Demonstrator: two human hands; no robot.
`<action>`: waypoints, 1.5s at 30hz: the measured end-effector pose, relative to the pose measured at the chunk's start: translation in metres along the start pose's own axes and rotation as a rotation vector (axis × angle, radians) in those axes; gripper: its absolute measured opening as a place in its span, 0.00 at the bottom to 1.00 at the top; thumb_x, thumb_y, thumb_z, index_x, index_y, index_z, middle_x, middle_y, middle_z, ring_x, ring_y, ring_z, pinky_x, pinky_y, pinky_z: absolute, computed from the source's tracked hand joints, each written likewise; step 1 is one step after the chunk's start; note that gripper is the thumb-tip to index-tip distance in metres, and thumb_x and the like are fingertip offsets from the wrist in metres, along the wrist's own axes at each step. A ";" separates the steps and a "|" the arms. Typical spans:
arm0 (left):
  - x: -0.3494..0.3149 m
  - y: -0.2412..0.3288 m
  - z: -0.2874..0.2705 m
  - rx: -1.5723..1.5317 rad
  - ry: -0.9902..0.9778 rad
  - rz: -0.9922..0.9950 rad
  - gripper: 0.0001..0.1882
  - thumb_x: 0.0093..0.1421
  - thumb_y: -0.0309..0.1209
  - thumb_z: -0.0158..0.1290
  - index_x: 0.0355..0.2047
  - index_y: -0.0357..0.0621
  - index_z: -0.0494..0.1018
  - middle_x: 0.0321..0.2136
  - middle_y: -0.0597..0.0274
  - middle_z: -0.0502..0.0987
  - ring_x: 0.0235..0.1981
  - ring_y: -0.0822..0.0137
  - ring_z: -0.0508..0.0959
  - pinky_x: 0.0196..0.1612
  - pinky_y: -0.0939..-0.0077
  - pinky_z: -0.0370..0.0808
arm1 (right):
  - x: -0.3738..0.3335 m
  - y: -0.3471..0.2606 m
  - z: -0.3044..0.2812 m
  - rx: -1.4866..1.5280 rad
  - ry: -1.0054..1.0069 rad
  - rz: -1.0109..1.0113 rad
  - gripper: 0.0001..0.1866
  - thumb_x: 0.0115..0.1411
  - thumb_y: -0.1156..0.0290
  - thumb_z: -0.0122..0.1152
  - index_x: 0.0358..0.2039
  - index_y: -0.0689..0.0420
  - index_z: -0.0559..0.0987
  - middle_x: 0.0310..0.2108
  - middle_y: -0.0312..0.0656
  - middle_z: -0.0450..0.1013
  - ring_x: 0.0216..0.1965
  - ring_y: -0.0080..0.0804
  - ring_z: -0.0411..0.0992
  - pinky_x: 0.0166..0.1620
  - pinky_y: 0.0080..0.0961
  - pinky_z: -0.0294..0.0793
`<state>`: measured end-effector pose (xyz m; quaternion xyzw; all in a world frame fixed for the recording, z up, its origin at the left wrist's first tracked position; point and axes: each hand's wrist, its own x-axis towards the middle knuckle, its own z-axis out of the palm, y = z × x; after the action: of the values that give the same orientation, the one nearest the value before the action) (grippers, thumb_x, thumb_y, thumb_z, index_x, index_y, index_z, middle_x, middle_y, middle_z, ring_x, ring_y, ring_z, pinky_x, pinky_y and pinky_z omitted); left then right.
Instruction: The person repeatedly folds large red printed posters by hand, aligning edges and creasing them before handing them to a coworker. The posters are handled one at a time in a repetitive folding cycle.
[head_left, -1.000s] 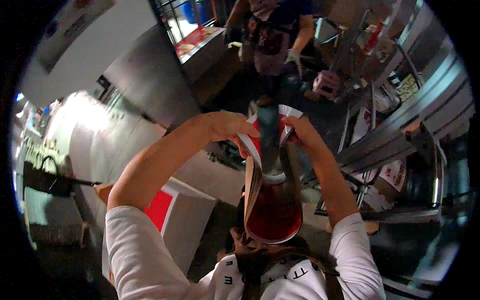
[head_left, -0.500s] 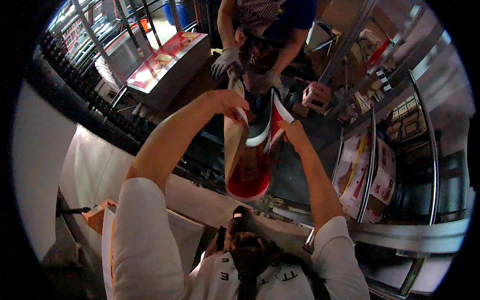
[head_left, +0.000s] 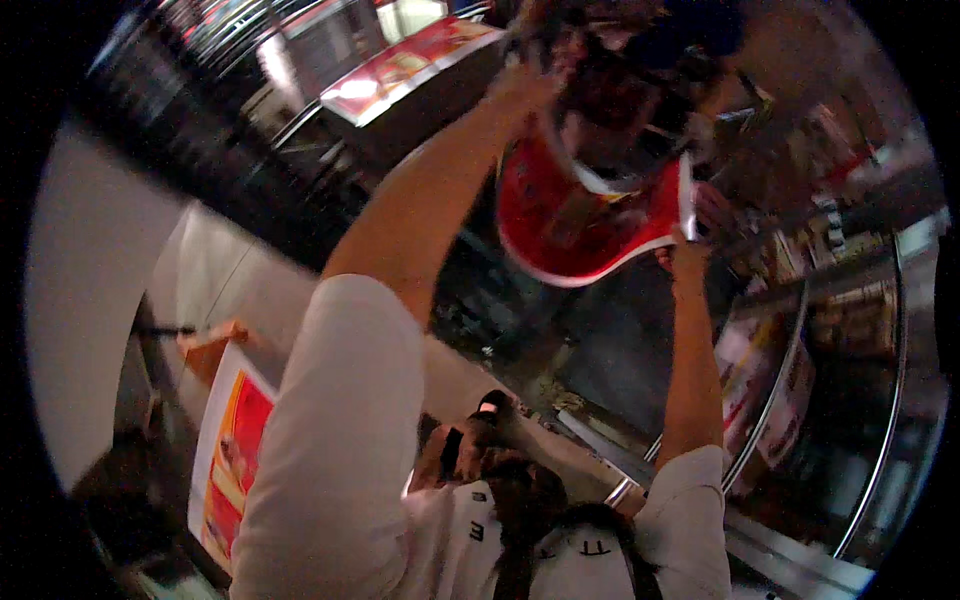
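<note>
Head view: a red printed sheet (head_left: 540, 235) sags in a bow at the far centre.
I'd judge it light, bendy and easily creased, best taken by opposite white margins. My right hand (head_left: 690, 256) pinches its right margin; my left hand (head_left: 525, 88) is blurred by its far left end, so I can't tell how it grips. The sheet's belly hangs left of my right hand, nearer than my left.

Seemingly a print workshop: stacked red printed sheets (head_left: 412, 68), metal rails (head_left: 904, 350)
</note>
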<state>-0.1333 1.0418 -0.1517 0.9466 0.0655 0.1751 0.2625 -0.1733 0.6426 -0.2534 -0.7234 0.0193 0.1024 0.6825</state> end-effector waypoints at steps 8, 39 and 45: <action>-0.436 0.153 0.021 -0.368 -0.300 0.424 0.22 0.49 0.31 0.52 0.45 0.40 0.65 0.43 0.48 0.69 0.42 0.48 0.71 0.43 0.58 0.70 | -0.148 0.123 0.091 -0.174 -0.449 -0.083 0.14 0.58 0.61 0.51 0.34 0.60 0.73 0.25 0.42 0.73 0.20 0.24 0.70 0.26 0.21 0.70; -0.977 -0.043 -0.136 0.529 -0.117 -0.995 0.45 0.41 0.42 0.60 0.58 0.46 0.52 0.57 0.45 0.51 0.56 0.45 0.55 0.49 0.57 0.63 | -0.552 0.175 0.395 -1.306 -0.942 -0.541 0.14 0.50 0.57 0.55 0.30 0.54 0.80 0.30 0.47 0.75 0.34 0.45 0.73 0.38 0.38 0.70; -0.977 -0.046 -0.135 0.538 -0.124 -0.996 0.46 0.40 0.43 0.61 0.57 0.44 0.53 0.57 0.43 0.51 0.57 0.44 0.54 0.51 0.55 0.62 | -0.547 0.175 0.400 -1.367 -1.001 -0.627 0.14 0.50 0.58 0.56 0.29 0.54 0.80 0.29 0.48 0.74 0.34 0.45 0.73 0.37 0.38 0.71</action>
<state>-1.0933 0.9340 -0.3575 0.8435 0.5308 -0.0486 0.0664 -0.7869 0.9661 -0.3491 -0.8141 -0.5431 0.2037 0.0287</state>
